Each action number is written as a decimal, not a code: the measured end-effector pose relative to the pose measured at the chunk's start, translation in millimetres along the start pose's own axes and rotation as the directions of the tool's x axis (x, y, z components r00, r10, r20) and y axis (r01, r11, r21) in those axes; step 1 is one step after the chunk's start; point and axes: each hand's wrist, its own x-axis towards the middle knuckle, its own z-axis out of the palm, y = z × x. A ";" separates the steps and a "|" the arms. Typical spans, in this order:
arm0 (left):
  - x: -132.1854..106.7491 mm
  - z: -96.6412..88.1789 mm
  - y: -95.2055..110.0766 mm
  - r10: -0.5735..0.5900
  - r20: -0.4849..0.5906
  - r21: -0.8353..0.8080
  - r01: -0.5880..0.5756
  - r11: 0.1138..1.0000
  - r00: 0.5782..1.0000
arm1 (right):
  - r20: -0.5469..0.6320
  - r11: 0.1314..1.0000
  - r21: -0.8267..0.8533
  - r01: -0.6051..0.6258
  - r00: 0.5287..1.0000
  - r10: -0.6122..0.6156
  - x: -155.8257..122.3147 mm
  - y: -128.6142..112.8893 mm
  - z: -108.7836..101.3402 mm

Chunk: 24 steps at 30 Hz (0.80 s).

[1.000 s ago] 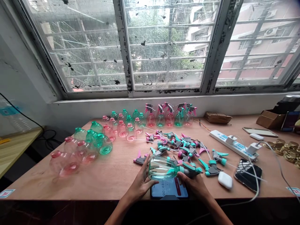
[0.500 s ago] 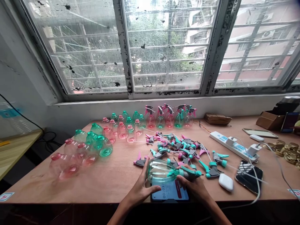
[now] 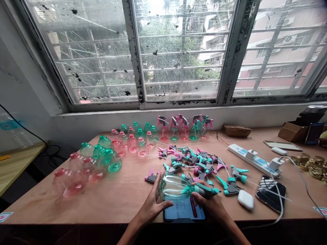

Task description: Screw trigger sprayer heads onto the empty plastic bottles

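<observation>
A clear green spray bottle (image 3: 175, 187) lies sideways in the air above a lit phone (image 3: 178, 210) at the table's front edge. Round its base end is my left hand (image 3: 154, 200), the thumb below. My right hand (image 3: 209, 204) grips the neck end, where a teal and grey trigger sprayer head (image 3: 205, 189) sits on the bottle. Whether the collar is fully threaded I cannot tell. Just beyond my hands spreads a pile of loose trigger sprayer heads (image 3: 194, 160) in pink, teal and grey with thin tubes.
Pink and green open bottles (image 3: 108, 160) stand and lie at the left. Several bottles with sprayers (image 3: 184, 131) line the back. To the right are a power strip (image 3: 252, 160) with cables, a dark phone (image 3: 270, 192), a white earbud case (image 3: 245, 199) and gold-coloured pieces (image 3: 313, 166).
Both hands keep the same hold on the spray bottle, with hardly any movement. The whole view has shifted very slightly.
</observation>
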 end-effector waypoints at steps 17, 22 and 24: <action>-3.5 4.5 7.7 -0.011 0.003 0.032 0.011 0.999 1.000 | -0.036 1.000 0.000 -0.002 0.999 0.002 1.2 6.7 1.8; -3.7 7.5 5.9 -0.037 -0.016 -0.029 0.037 0.999 0.999 | -0.077 0.989 -0.126 0.078 0.993 -0.088 3.4 5.7 -1.5; -2.4 5.9 4.9 -0.037 -0.003 -0.027 0.037 0.999 0.999 | -0.050 0.980 -0.161 0.113 0.991 -0.123 4.3 5.2 -4.1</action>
